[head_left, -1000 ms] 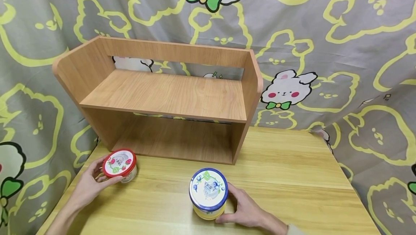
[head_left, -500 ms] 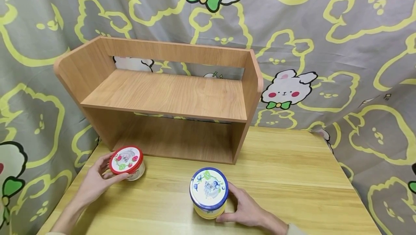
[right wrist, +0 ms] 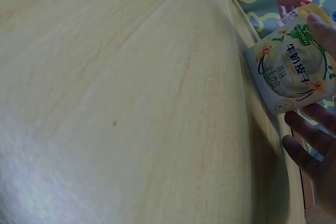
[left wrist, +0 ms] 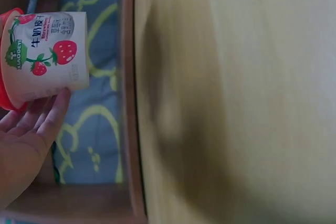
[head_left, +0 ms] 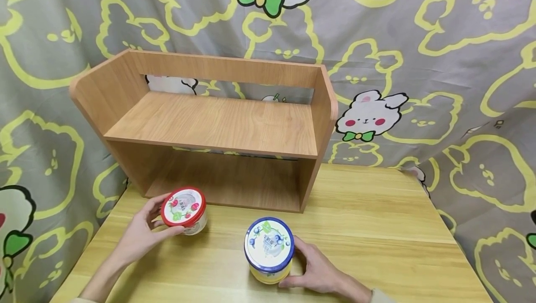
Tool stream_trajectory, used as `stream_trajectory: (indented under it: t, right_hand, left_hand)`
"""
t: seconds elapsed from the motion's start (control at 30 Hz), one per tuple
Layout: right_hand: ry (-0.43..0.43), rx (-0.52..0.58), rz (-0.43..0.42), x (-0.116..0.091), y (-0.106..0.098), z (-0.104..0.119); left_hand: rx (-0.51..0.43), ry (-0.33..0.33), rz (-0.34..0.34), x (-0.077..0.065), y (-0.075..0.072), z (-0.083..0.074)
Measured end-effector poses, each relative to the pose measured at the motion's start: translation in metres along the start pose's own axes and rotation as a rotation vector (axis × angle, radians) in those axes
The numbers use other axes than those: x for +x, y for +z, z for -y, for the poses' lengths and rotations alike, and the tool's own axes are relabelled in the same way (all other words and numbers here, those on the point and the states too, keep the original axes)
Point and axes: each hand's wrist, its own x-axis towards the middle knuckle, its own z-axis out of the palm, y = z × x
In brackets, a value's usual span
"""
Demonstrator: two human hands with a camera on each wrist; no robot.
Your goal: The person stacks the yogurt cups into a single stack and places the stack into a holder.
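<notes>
My left hand (head_left: 144,233) holds a yogurt cup (head_left: 184,207) with a red lid, between its thumb and fingers. In the left wrist view, strawberries are printed on that white cup (left wrist: 52,56), and its shadow falls on the table apart from it. My right hand (head_left: 316,268) grips a stack from its right side. On top is a blue-lidded cup (head_left: 269,244) with blueberries printed on the lid; a yellow-lidded cup (head_left: 270,278) shows below. The right wrist view shows the lower cup (right wrist: 291,69) with vanilla flowers on its label, fingers around it.
A two-tier wooden shelf (head_left: 213,119) stands at the back left of the wooden table (head_left: 377,228). Its lower opening lies just behind the red-lidded cup. A grey curtain (head_left: 435,75) with yellow bear outlines hangs behind and at both sides.
My left hand has carried the red-lidded cup to the right along the shelf's front, closer to the stack. The right hand and the stack have stayed in place.
</notes>
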Motion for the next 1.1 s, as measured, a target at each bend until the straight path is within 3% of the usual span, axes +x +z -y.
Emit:
stream_trajectory:
  t: [0.5, 1.1]
  right_hand:
    - [0.033, 0.012, 0.014, 0.000, -0.001, 0.000]
    - [0.058, 0.014, 0.012, 0.000, 0.000, 0.000]
  left_hand:
    - [-0.049, 0.133, 0.097, 0.010, 0.032, -0.043]
    - [-0.069, 0.236, 0.183, 0.015, 0.042, -0.079]
